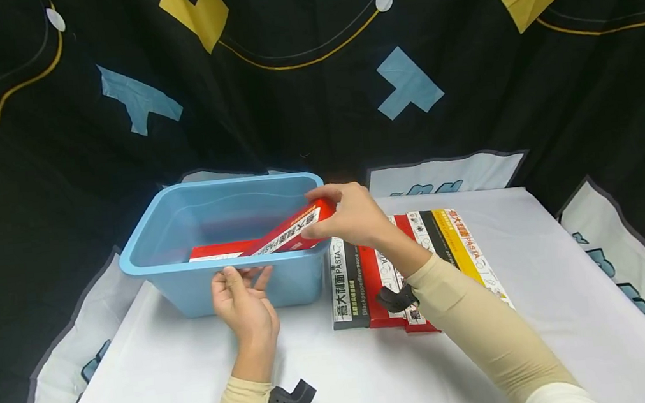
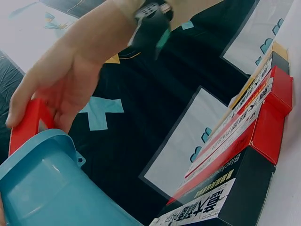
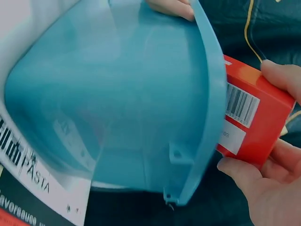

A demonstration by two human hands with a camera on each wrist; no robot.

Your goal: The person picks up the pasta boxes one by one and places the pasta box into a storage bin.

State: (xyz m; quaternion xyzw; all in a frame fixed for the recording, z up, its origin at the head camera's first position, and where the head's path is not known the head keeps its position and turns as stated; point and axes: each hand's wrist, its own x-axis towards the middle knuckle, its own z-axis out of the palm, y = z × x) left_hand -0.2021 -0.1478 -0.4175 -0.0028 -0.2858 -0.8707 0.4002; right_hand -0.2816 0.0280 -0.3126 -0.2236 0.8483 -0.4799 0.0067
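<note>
My right hand (image 1: 352, 215) grips one end of a red pasta box (image 1: 287, 233) between thumb and fingers at the right rim of a blue plastic bin (image 1: 224, 264). The box tilts, its left end lower, inside the bin; a barcode (image 3: 242, 104) shows on its held end in the right wrist view. Another red box (image 1: 223, 248) lies within, partly hidden behind the front rim. At that front rim is my left hand (image 1: 248, 310), thumb at the edge and fingers bent under it against the outer wall.
Right of the bin, several pasta boxes lie side by side on the white table (image 1: 539, 310): a black one (image 1: 356, 288), red ones (image 1: 381, 315) and a yellow one (image 1: 456, 231). My right forearm (image 1: 471, 316) crosses over them. A dark curtain (image 1: 304, 120) hangs behind.
</note>
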